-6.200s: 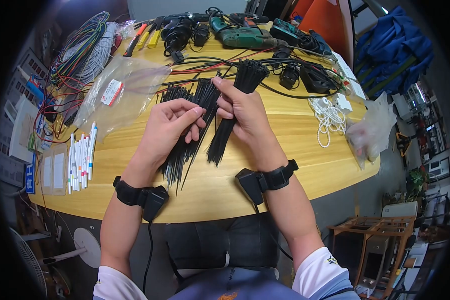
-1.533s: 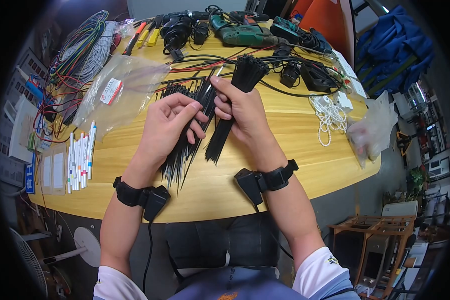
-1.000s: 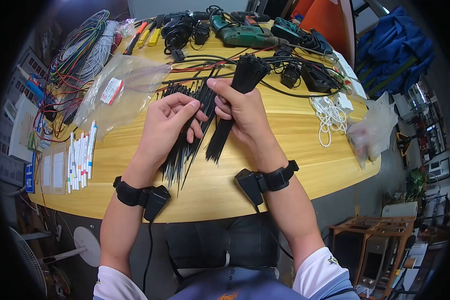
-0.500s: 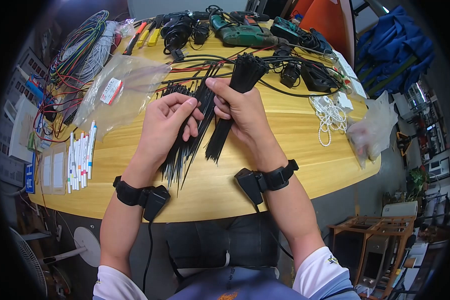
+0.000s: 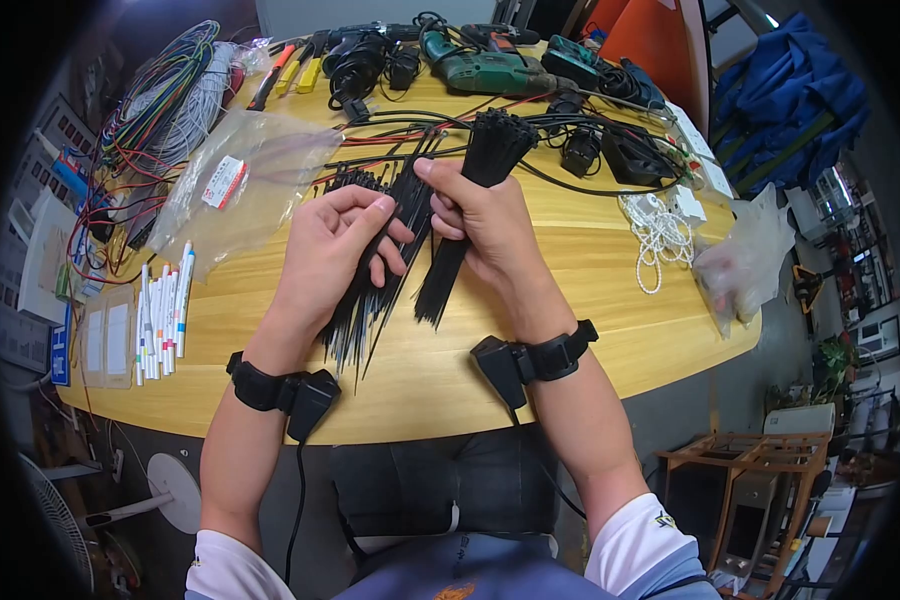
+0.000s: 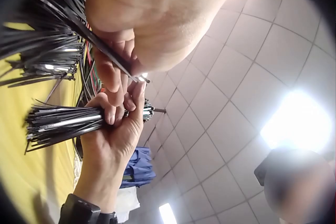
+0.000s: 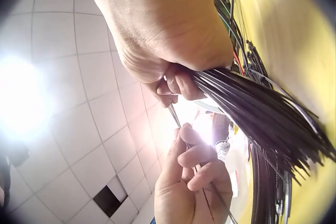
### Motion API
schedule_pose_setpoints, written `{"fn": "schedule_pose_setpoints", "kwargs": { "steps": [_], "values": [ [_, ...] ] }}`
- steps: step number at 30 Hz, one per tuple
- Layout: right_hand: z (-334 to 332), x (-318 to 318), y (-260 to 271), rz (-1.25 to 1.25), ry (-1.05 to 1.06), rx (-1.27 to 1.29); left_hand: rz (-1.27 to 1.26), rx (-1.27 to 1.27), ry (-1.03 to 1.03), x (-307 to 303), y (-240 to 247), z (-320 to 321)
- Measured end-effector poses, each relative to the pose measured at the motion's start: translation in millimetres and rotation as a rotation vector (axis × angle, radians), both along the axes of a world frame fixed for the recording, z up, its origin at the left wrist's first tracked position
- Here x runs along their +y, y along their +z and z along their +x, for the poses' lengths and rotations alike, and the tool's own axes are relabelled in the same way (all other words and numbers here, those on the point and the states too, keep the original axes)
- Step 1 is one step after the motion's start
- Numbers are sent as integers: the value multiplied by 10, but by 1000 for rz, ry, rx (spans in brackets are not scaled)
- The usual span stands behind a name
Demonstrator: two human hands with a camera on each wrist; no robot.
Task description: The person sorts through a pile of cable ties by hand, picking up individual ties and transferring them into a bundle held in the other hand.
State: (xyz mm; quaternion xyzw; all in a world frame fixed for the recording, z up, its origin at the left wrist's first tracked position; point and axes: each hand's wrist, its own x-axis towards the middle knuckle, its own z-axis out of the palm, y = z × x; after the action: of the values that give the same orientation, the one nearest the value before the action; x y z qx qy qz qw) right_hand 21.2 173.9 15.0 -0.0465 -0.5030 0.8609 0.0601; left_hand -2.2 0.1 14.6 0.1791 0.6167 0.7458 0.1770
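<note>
My right hand (image 5: 480, 225) grips a thick bundle of black cable ties (image 5: 470, 200), heads up, above the wooden table (image 5: 590, 300). In the left wrist view that same bundle (image 6: 63, 124) lies in its curled fingers. My left hand (image 5: 335, 250) holds a looser, fanned bunch of black ties (image 5: 370, 300) and pinches a single tie (image 7: 181, 129) between thumb and forefinger. The two hands are almost touching at the fingertips. More loose ties (image 5: 355, 180) lie on the table just behind the left hand.
A clear plastic bag (image 5: 240, 180) lies to the left, with white markers (image 5: 162, 310) and coloured wire coils (image 5: 160, 100) beyond. Drills (image 5: 485, 70), black cables and chargers crowd the far edge. White cord (image 5: 655, 230) and another bag (image 5: 740, 270) lie on the right.
My left fingers have shifted slightly on the ties, working one tie between thumb and forefinger. The right hand keeps the same grip on its bundle, barely moved.
</note>
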Motion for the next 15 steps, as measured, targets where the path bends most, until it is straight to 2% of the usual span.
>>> {"fn": "schedule_pose_setpoints", "kwargs": {
  "steps": [15],
  "values": [
    [26,-74,19,6,-2,28,-45,34,-68,6,-38,-9]
  ]
}}
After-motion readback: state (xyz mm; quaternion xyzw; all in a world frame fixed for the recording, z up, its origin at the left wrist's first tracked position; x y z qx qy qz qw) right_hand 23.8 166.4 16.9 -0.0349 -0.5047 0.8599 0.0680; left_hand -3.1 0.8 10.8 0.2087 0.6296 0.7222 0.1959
